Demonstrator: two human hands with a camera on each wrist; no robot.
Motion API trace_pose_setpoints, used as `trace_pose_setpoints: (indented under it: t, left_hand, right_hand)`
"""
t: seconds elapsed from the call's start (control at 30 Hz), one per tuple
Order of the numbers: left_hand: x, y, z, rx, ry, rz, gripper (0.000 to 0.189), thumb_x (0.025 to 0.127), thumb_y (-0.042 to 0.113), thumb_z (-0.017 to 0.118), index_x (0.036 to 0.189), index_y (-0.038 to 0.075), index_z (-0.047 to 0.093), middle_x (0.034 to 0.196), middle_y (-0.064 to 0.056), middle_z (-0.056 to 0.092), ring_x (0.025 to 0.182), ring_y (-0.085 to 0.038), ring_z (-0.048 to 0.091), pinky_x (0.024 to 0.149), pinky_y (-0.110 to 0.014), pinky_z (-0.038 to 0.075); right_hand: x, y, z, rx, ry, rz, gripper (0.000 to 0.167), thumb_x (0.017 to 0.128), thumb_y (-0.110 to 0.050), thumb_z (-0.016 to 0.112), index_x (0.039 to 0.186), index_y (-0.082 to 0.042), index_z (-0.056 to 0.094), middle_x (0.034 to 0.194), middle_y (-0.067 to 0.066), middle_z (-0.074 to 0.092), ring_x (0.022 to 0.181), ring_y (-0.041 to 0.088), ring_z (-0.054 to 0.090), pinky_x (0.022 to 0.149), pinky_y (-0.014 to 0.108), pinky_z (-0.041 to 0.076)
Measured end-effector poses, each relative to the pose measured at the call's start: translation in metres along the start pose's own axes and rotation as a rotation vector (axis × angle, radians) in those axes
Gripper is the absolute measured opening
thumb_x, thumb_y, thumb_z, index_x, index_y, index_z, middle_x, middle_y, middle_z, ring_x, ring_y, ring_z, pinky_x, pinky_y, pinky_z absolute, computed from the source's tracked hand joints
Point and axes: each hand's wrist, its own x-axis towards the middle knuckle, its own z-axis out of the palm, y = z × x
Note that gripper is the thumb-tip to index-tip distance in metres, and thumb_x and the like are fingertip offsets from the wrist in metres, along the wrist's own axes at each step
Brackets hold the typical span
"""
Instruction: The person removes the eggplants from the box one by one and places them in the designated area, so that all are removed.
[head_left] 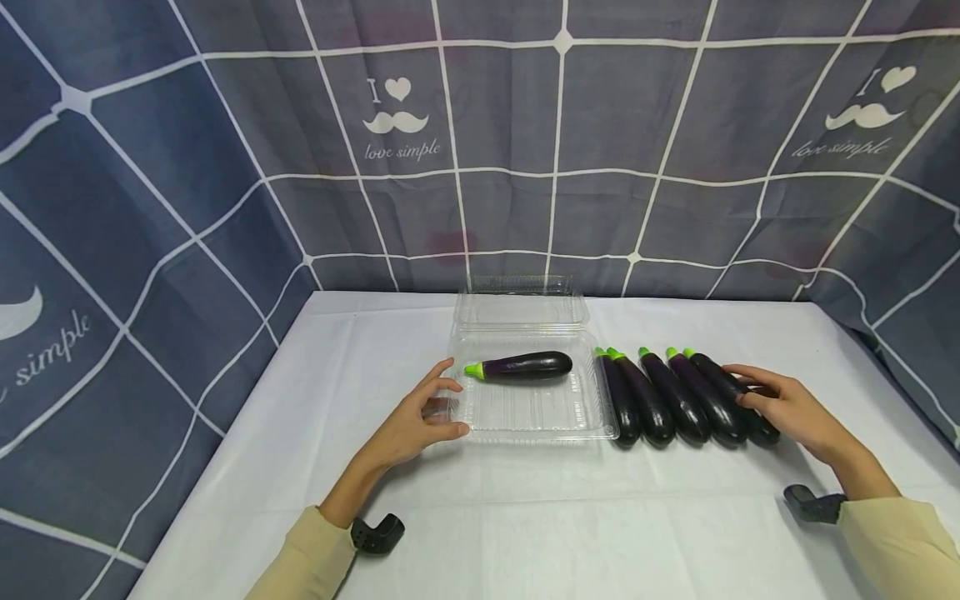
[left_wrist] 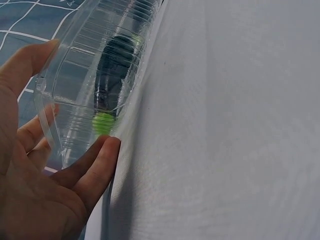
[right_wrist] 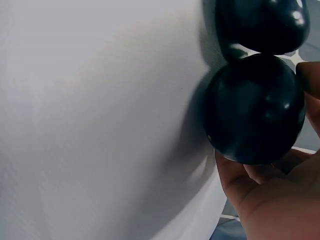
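A clear plastic clamshell box (head_left: pixel 525 421) lies opened on the table, its lid (head_left: pixel 521 310) folded back. Inside its tray one dark purple eggplant (head_left: pixel 528 366) lies crosswise, green stem end to the left. My left hand (head_left: pixel 405 425) grips the tray's left side, thumb and fingers spread along its rim and wall. To the right of the box, several eggplants (head_left: pixel 677 404) lie side by side with stems pointing away. My right hand (head_left: pixel 798 408) holds the rightmost eggplant (right_wrist: pixel 255 110), thumb and fingers around it. Part of that eggplant is hidden behind the hand.
A white cloth (head_left: pixel 570 517) covers the table. Grey curtains with white lines (head_left: pixel 502 125) hang behind and at both sides. The row's leftmost eggplant (head_left: pixel 622 408) lies against the box's right edge. A black wrist device (head_left: pixel 377 534) sits by the left sleeve.
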Motion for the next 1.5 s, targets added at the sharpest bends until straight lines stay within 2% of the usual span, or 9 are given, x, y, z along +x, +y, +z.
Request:
trace_pose_setpoints:
  t: [0.3, 0.67, 0.73, 0.83, 0.9, 0.97, 1.13, 1.37, 1.5]
  left_hand:
    - [0.0, 0.0, 0.0, 0.005, 0.001, 0.006, 0.054, 0.084, 0.024, 0.081, 0.128, 0.004, 0.055, 0.163, 0.006, 0.014, 0.131, -0.04, 0.042, 0.101, -0.048, 0.044]
    - [0.0, -0.002, 0.0, 0.008, 0.0, -0.003, 0.054, 0.084, 0.024, 0.081, 0.127, 0.004, 0.055, 0.163, 0.005, 0.014, 0.129, -0.038, 0.044, 0.101, -0.047, 0.044]
    - [0.0, -0.002, 0.0, 0.007, -0.001, -0.006, 0.054, 0.084, 0.024, 0.081, 0.128, 0.004, 0.055, 0.163, 0.007, 0.014, 0.129, -0.038, 0.044, 0.101, -0.047, 0.044]
    - [0.0, -0.002, 0.0, 0.01, -0.003, -0.004, 0.054, 0.085, 0.023, 0.081, 0.128, 0.004, 0.054, 0.163, 0.008, 0.014, 0.13, -0.038, 0.044, 0.101, -0.047, 0.044]
    - [0.0, -0.001, 0.0, 0.01, -0.003, 0.002, 0.054, 0.085, 0.023, 0.081, 0.128, 0.004, 0.054, 0.163, 0.006, 0.014, 0.129, -0.039, 0.044, 0.101, -0.047, 0.044]
    - [0.0, -0.001, 0.0, 0.011, -0.004, 0.008, 0.053, 0.085, 0.022, 0.08, 0.128, 0.004, 0.054, 0.163, 0.005, 0.013, 0.13, -0.04, 0.044, 0.101, -0.048, 0.044]
    - [0.0, -0.002, -0.001, 0.005, -0.007, 0.011, 0.053, 0.085, 0.019, 0.08, 0.128, 0.003, 0.054, 0.163, 0.004, 0.013, 0.13, -0.041, 0.043, 0.102, -0.049, 0.043]
    - [0.0, -0.001, -0.001, 0.003, -0.006, 0.012, 0.053, 0.085, 0.019, 0.08, 0.127, 0.003, 0.054, 0.163, 0.005, 0.013, 0.129, -0.041, 0.044, 0.101, -0.048, 0.044]
    - [0.0, -0.003, -0.001, 0.0, -0.007, 0.017, 0.052, 0.086, 0.019, 0.08, 0.127, 0.003, 0.053, 0.163, 0.004, 0.013, 0.129, -0.041, 0.044, 0.101, -0.049, 0.044]
  right_hand:
    - [-0.002, 0.002, 0.002, -0.039, 0.053, 0.002, 0.048, 0.098, -0.011, 0.056, 0.142, 0.007, 0.045, 0.129, 0.036, 0.05, 0.092, -0.015, 0.042, 0.068, 0.014, 0.042]
    - [-0.006, 0.001, -0.001, -0.042, 0.065, 0.007, 0.046, 0.101, -0.016, 0.054, 0.141, 0.005, 0.047, 0.122, 0.033, 0.059, 0.092, -0.015, 0.043, 0.068, 0.017, 0.043]
    - [-0.007, 0.0, -0.001, -0.054, 0.074, -0.001, 0.044, 0.101, -0.015, 0.054, 0.14, 0.005, 0.048, 0.121, 0.032, 0.06, 0.098, -0.005, 0.048, 0.07, 0.023, 0.044]
    - [-0.008, -0.004, 0.0, -0.099, 0.089, -0.015, 0.044, 0.1, -0.016, 0.056, 0.138, 0.004, 0.051, 0.127, 0.032, 0.054, 0.108, 0.026, 0.054, 0.075, 0.042, 0.047]
    - [-0.007, -0.009, 0.001, -0.129, 0.105, -0.041, 0.043, 0.099, -0.016, 0.057, 0.137, 0.004, 0.053, 0.131, 0.032, 0.049, 0.111, 0.044, 0.049, 0.076, 0.044, 0.045]
    - [-0.006, -0.013, 0.001, -0.148, 0.121, -0.065, 0.042, 0.098, -0.016, 0.059, 0.136, 0.003, 0.054, 0.133, 0.032, 0.046, 0.112, 0.049, 0.046, 0.077, 0.038, 0.045]
    - [-0.006, -0.025, -0.001, -0.145, 0.158, -0.135, 0.04, 0.096, -0.012, 0.062, 0.133, 0.002, 0.058, 0.13, 0.027, 0.05, 0.112, 0.039, 0.046, 0.071, 0.013, 0.039]
    - [-0.005, -0.046, 0.003, -0.145, 0.207, -0.236, 0.037, 0.092, -0.007, 0.067, 0.129, 0.0, 0.062, 0.124, 0.019, 0.057, 0.109, -0.004, 0.041, 0.074, 0.011, 0.04]
    - [-0.004, -0.057, 0.007, -0.107, 0.207, -0.27, 0.036, 0.092, -0.006, 0.067, 0.128, -0.002, 0.063, 0.124, 0.014, 0.058, 0.109, -0.013, 0.037, 0.076, 0.008, 0.039]
